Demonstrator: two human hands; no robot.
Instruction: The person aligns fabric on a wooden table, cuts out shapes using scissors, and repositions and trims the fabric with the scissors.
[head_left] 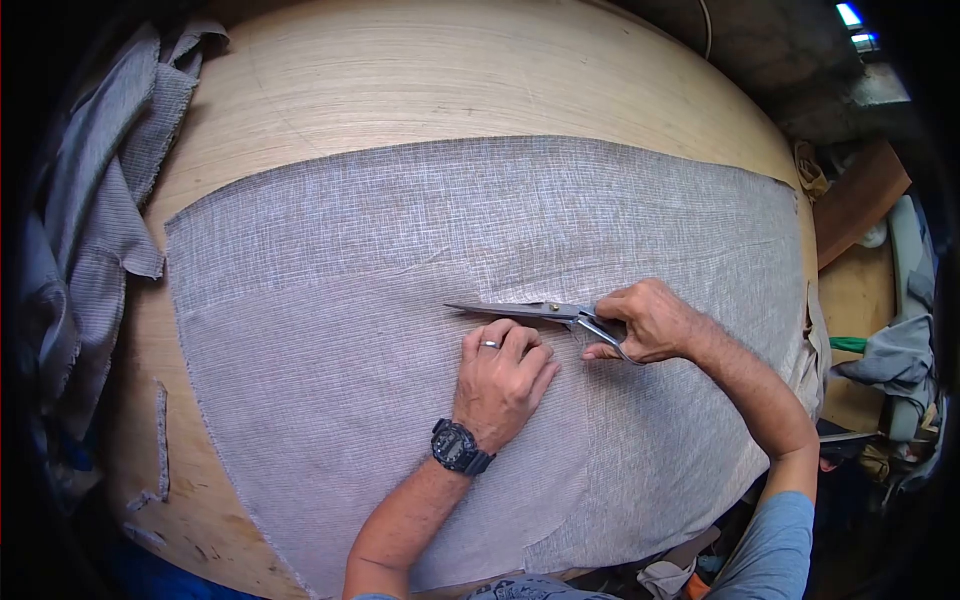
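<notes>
One right hand (650, 320) curls its fingers round long silver metal scissors (550, 311). The left hand (505, 380), fingers close together, rests on grey woven fabric (330, 370) reaching the wooden tabletop's (420, 80) right edge.

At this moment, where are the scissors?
In the head view, the scissors are near the centre, in the right hand, just beyond the left hand.

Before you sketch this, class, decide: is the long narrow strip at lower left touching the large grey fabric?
Apart. The head view plainly shows bare tabletop between the long narrow strip and the left edge of the large grey fabric.
</notes>
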